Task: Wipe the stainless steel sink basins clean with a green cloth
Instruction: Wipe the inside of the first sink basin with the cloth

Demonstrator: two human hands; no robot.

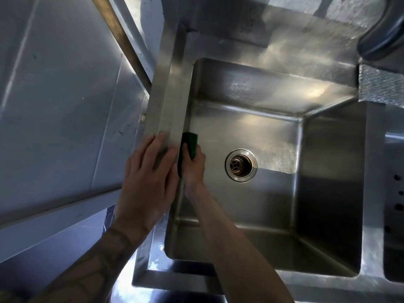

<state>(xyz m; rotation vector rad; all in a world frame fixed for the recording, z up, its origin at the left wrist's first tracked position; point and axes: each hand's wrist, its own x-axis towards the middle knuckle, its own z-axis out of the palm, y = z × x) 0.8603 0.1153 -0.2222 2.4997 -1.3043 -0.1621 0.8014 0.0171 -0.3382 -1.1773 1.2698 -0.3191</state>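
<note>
Stainless steel fills the view, and nearest the person two bare forearms reach forward over the front edge of the counter. The left hand (150,171) lies flat on the broad flat rim (168,95) along the left side of the deep rectangular stainless steel sink basin (328,171), fingers straight and holding nothing. Just beside it, over the rim's edge and lower, the right hand (194,169) curls its fingers round a folded green cloth (192,142) and presses it against the basin's left inner wall, just below the rim. The cloth's long axis runs along that wall, pointing away from the person, its free end past the fingertips, so the next stroke would likely go straight ahead toward the far corner. Right of the hands, on the basin floor, sits the round metal drain (241,165), well apart from the cloth. Farther right, a second basin (393,215) shows only at the picture's edge.
</note>
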